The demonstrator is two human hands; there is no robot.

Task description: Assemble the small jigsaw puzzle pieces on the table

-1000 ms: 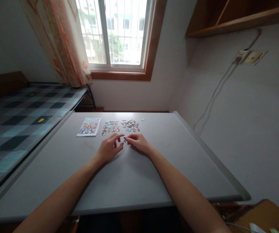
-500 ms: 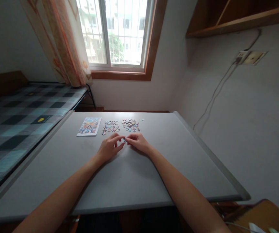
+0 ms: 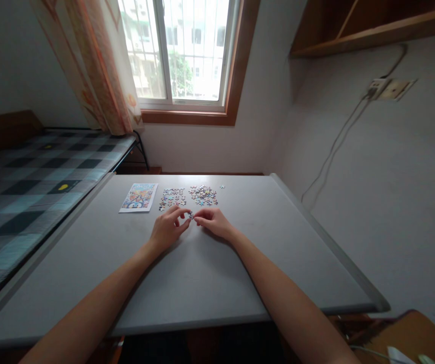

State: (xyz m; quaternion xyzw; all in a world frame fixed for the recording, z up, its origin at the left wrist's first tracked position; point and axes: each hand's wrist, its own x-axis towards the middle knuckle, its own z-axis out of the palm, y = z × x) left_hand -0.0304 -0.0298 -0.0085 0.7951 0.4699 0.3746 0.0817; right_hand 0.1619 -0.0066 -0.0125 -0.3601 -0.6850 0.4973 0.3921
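With our left hand (image 3: 165, 227) we pinch a small puzzle piece (image 3: 191, 215), on our side of the big pile (image 3: 203, 195). Our right hand (image 3: 214, 222) is at its edge; we can't tell if it pinches too. Left of the pile are more pieces (image 3: 173, 197), then a picture sheet (image 3: 139, 197).

The left hand (image 3: 166, 227) and right hand (image 3: 215, 223) meet above the white table (image 3: 198, 283), fingertips pinching a small puzzle piece (image 3: 191, 215) from opposite sides. Beyond them, spaced pieces (image 3: 172, 194) lie at left and a dense pile (image 3: 202, 194) at right; a single piece (image 3: 222, 187) sits right of the pile. A printed picture sheet (image 3: 139, 197) lies far left. A checked bed (image 3: 50, 172) adjoins the left side; a window (image 3: 187, 50) occupies the far wall.
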